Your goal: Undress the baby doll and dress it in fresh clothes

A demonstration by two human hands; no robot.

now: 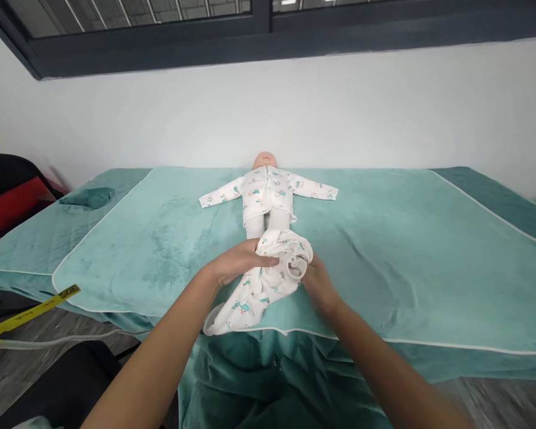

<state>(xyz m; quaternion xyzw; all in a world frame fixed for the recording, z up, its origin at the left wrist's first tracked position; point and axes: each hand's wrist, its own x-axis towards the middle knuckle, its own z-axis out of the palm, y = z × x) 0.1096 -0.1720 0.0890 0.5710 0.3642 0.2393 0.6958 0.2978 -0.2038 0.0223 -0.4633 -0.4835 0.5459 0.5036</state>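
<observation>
Left hand (245, 260): thumb clamped on printed garment (268, 289)
Right hand (320, 285): fingers partly hidden, grip unclear
Rolled opening (297, 266): best gathered evenly, slack

From afar, I am viewing bare forearms (161, 345) tapering to slim wrists (213, 275). The left hand (243, 261) and right hand (318, 281) are showing bare.

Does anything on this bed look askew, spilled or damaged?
I see nothing spilled or damaged. The printed garment looks bunched between the left hand and right hand, and the green cover is creased to its right; both seem minor.
</observation>
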